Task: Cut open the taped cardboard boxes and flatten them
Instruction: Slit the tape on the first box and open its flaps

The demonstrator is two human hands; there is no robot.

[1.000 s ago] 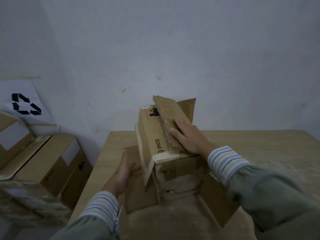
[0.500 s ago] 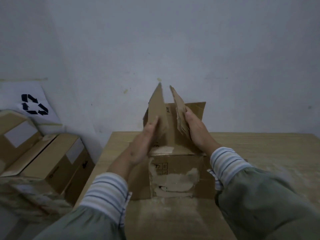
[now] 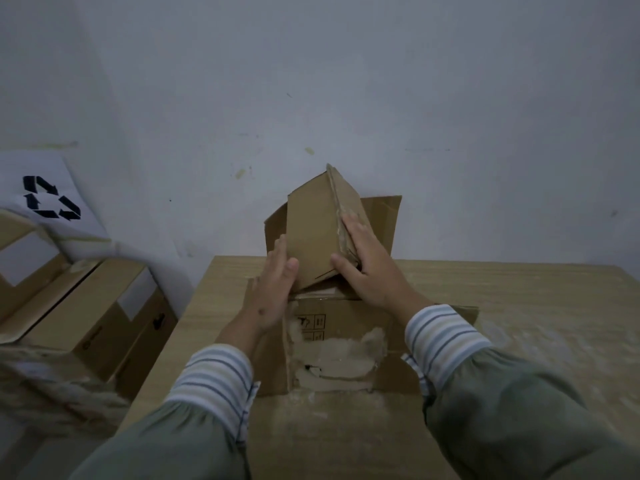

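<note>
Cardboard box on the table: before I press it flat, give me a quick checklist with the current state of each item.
1. Top flaps open: ok, the cardboard box has its flaps standing up.
2. Left hand placed: ok, flat against the left flap.
3. Right hand placed: ok, fingers spread on the right flap.
4. Box on the table: ok, with bare tabletop to its right.
5. Bottom tape cut: cannot tell, hidden.
6. Knife clear of hands: cannot tell, none in view.

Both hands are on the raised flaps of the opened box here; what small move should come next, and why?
Probably press the raised flaps down and forward. The left hand and right hand already lie flat against them, while the rest of the cardboard box lies spread on the table.
</note>
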